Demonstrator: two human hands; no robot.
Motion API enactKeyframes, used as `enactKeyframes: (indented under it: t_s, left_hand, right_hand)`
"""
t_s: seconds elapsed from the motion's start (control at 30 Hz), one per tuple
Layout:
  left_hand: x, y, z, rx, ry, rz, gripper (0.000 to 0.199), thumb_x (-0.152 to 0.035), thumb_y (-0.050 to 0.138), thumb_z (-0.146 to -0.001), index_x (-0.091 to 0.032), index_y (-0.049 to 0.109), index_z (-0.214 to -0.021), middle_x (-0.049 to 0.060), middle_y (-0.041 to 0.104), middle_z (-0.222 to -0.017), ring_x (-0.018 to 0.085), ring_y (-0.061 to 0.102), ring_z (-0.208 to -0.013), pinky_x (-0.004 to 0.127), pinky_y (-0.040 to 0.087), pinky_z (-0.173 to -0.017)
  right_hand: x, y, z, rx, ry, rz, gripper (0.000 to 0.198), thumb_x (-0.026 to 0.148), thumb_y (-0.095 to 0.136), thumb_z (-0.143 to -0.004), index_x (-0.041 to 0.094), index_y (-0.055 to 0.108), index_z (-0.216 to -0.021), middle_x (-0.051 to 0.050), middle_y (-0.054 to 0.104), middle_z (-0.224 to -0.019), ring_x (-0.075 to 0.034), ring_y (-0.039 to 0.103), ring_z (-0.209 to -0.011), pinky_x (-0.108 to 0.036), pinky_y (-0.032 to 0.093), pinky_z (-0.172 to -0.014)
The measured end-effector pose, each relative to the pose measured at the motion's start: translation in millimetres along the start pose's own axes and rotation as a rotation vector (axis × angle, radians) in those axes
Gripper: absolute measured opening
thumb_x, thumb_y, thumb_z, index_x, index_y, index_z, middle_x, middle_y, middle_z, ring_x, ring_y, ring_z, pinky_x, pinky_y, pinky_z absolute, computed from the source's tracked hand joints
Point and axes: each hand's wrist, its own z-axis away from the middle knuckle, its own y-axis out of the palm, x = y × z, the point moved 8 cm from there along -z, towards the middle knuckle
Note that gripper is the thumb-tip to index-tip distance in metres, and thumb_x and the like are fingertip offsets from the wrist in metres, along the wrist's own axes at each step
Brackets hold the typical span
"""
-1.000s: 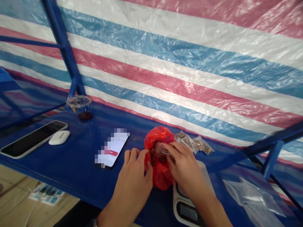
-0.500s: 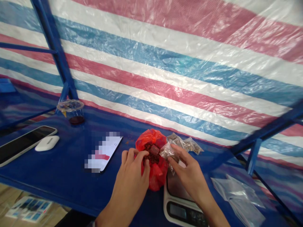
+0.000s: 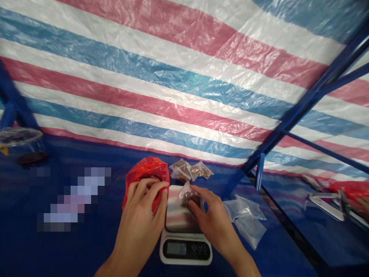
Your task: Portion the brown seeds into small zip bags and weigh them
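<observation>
My left hand [image 3: 145,206] is at the mouth of a red plastic bag [image 3: 134,173], its fingers curled over the near edge and its fingertips partly hidden in the bag. Between the thumb and fingers of my right hand [image 3: 211,215] is a small clear plastic bag [image 3: 188,195] with dark brown bits inside. This bag is over the metal plate of a white digital scale [image 3: 186,261]; I cannot tell whether it touches the plate. Behind the scale lie several small filled bags [image 3: 181,171].
Flat clear bags [image 3: 249,221] lie right of the scale on the blue table [image 3: 95,246]. A phone [image 3: 75,200], mostly blurred out, and a clear plastic tub [image 3: 24,144] are at left. A blue metal frame [image 3: 288,127] stands before a striped sheet [image 3: 173,88].
The view has swung right. My right hand has carried the small bag from beside the red bag to over the scale plate. My left hand stays at the red bag.
</observation>
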Motion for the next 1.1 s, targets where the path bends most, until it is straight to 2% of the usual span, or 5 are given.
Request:
enactKeyframes:
  t_s: [0.17,0.3,0.47,0.63,1.1]
  left_hand:
    - [8.8,-11.2,0.3,-0.029,0.015,-0.044,0.022,-0.031,0.054,-0.101,-0.028,0.073,-0.112,0.005,0.069,-0.112,0.027,0.058,-0.106,0.043,0.047,-0.096]
    - [12.7,-29.4,0.1,-0.092,0.076,-0.060,0.019,-0.030,0.055,-0.100,-0.029,0.071,-0.109,0.004,0.066,-0.110,0.026,0.059,-0.104,0.042,0.047,-0.094]
    - [24.8,-43.9,-2.5,-0.151,0.064,-0.070,0.017,-0.032,0.054,-0.100,-0.030,0.071,-0.106,0.004,0.065,-0.110,0.025,0.062,-0.104,0.044,0.048,-0.095]
    - [32.6,-50.6,-7.6,-0.149,0.033,-0.099,0.018,-0.032,0.054,-0.100,-0.029,0.071,-0.102,0.004,0.066,-0.106,0.026,0.063,-0.102,0.045,0.050,-0.094]
    - [38.0,-76.5,-10.8,-0.176,-0.036,-0.203,0.019,-0.032,0.054,-0.098,-0.027,0.072,-0.100,0.005,0.069,-0.106,0.028,0.062,-0.104,0.046,0.050,-0.095]
  right_hand:
    - [2.6,-29.4,-5.3,-0.149,-0.100,0.174,0.034,0.036,0.060,-0.098,0.028,0.073,-0.128,-0.009,0.076,-0.127,-0.031,0.069,-0.121,-0.054,0.049,-0.108]
    - [-9.3,-63.2,-3.6,-0.272,-0.031,0.158,0.030,0.044,0.056,-0.101,0.028,0.075,-0.117,-0.008,0.078,-0.117,-0.030,0.072,-0.111,-0.051,0.052,-0.102]
    - [-23.9,-81.1,3.5,-0.331,0.079,0.132,0.032,0.048,0.057,-0.099,0.026,0.078,-0.107,-0.007,0.080,-0.108,-0.028,0.075,-0.100,-0.042,0.056,-0.090]
    - [-27.1,-80.8,4.8,-0.343,0.144,0.099,0.034,0.050,0.057,-0.097,0.024,0.078,-0.105,-0.009,0.080,-0.107,-0.029,0.075,-0.098,-0.040,0.057,-0.087]
    - [-16.0,-56.3,2.2,-0.208,0.030,0.133,0.031,0.047,0.055,-0.102,0.027,0.079,-0.106,-0.008,0.079,-0.110,-0.029,0.072,-0.105,-0.047,0.050,-0.098]
